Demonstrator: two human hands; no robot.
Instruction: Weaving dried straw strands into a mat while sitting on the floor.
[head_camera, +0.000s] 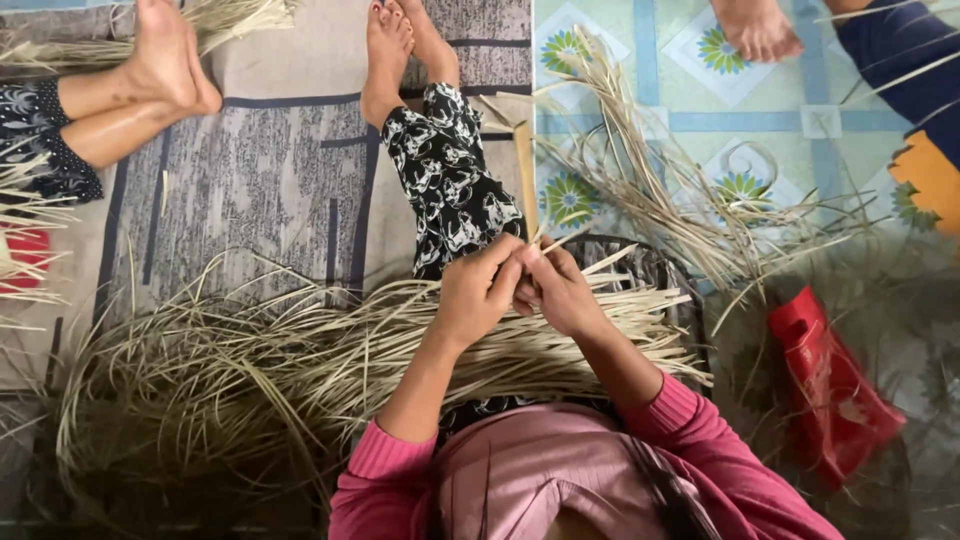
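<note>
My left hand (478, 292) and my right hand (560, 290) meet just above my lap, fingers pinched together on a thin pale straw strip (552, 242) that pokes up between them. A thick sheaf of dried straw strips (400, 350) lies across my lap under both hands and fans out to the left over the floor. My leg in black-and-white flowered trousers (450, 180) stretches away from me, with my bare feet (400, 50) at the top.
A red plastic pouch (830, 385) lies on the floor to my right. Loose curling strips (650, 190) spread over the tiled flowered mat (680, 120). Another person's foot (160, 60) rests on the grey rug (250, 180) at upper left; a third person's foot (755, 28) shows at the top right.
</note>
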